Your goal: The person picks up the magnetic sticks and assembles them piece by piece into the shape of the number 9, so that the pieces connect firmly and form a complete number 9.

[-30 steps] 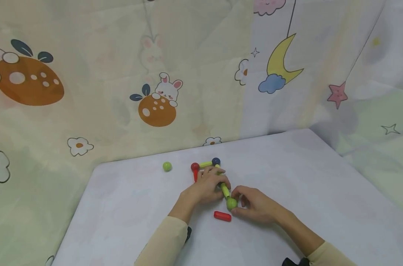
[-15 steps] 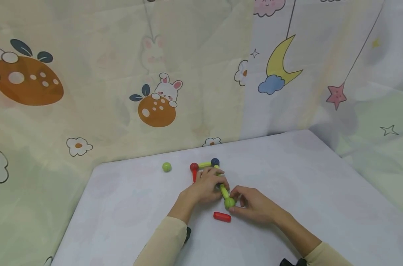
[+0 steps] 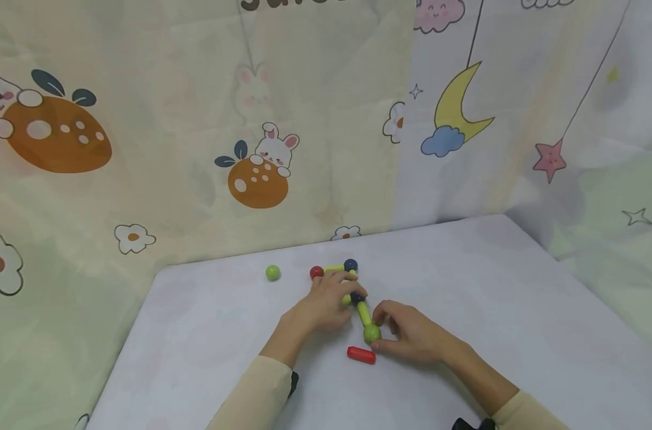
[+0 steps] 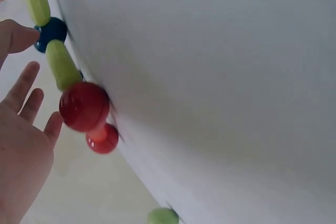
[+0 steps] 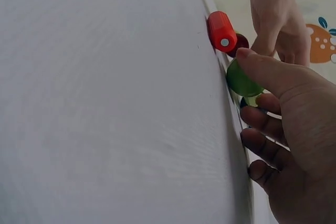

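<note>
My right hand (image 3: 417, 334) pinches a green ball (image 3: 372, 334) with its thumb and forefinger; in the right wrist view the ball sits between them. A yellow-green rod (image 3: 364, 313) joins that ball to a dark blue ball (image 3: 357, 297). My left hand (image 3: 328, 301) lies over the figure of balls and rods, one fingertip against the blue ball and its other fingers extended in the left wrist view. Past it show a red ball (image 3: 316, 272), a yellow-green rod (image 3: 334, 267) and another blue ball (image 3: 350, 264). A second red ball (image 4: 102, 139) shows in the left wrist view.
A loose red rod (image 3: 361, 355) lies on the white table (image 3: 438, 263), just in front of the green ball. At the back left rests a separate green ball (image 3: 272, 273). A patterned cloth (image 3: 336, 119) hangs behind the table.
My left hand has slid a little left, uncovering the nearer blue ball and a rod beside it, and now covers the red rod by the red ball. The right hand keeps its pinch.
</note>
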Demonstrator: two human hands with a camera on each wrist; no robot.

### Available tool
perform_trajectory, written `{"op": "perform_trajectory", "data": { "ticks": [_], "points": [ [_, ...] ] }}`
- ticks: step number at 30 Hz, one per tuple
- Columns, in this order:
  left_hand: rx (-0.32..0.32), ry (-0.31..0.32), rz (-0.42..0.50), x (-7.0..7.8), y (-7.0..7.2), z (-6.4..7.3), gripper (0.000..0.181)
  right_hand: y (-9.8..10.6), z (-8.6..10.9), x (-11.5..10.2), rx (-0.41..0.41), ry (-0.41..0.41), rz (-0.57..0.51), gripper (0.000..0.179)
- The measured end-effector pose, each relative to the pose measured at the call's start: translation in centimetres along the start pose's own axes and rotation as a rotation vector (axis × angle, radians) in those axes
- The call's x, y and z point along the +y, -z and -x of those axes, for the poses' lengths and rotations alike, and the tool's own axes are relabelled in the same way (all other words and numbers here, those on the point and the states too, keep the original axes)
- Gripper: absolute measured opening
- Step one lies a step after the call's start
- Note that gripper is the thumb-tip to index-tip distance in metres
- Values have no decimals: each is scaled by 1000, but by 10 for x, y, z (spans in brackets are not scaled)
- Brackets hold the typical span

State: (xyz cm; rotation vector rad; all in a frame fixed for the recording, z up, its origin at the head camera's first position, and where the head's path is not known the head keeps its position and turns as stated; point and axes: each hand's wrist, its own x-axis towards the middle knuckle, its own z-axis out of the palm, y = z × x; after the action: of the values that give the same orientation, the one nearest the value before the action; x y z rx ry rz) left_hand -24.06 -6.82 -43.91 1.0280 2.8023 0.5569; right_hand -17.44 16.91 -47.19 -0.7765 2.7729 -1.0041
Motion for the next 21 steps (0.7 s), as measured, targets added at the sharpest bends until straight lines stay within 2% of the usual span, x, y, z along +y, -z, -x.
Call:
{"op": "perform_trajectory", "data": {
  "ticks": [5,9,16,21],
  "points": [
    [6,25,-5,-6,4,11,45,0,-4,7,42,22,5,63],
    [-1,21,-5,-7,5,19,43,0,-7,12,30,8,-10,74],
    [4,-14,-47,-4,8,32,36,1,-14,12,-71,-68,-56,82],
    [-18,-22,-30,-3,7,42,31,0,-18,13,-104,-69,-67,79]
  ]
}}
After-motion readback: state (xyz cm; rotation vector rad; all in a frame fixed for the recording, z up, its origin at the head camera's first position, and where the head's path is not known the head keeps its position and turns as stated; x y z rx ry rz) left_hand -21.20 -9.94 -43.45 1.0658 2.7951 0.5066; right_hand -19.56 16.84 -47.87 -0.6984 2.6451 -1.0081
